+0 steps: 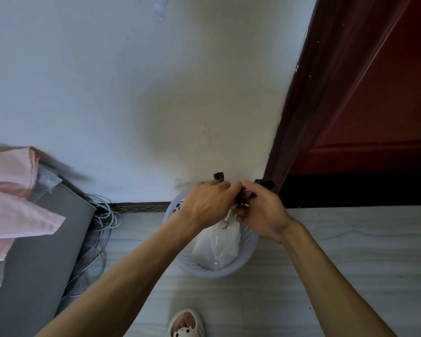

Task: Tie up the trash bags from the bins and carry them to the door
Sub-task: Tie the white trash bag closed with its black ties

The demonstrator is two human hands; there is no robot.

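Trash bag (219, 244), white, glossy, dark ties (265, 184)

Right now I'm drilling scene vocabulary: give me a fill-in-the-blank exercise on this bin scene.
The white plastic trash bag sits in a round perforated ____ plastic bin.
The left hand and right hand pinch its dark ties; the ____ one is nearer the dark red door.
A folded ____ cloth lies left of the bin.
Missing: white; right; pink.
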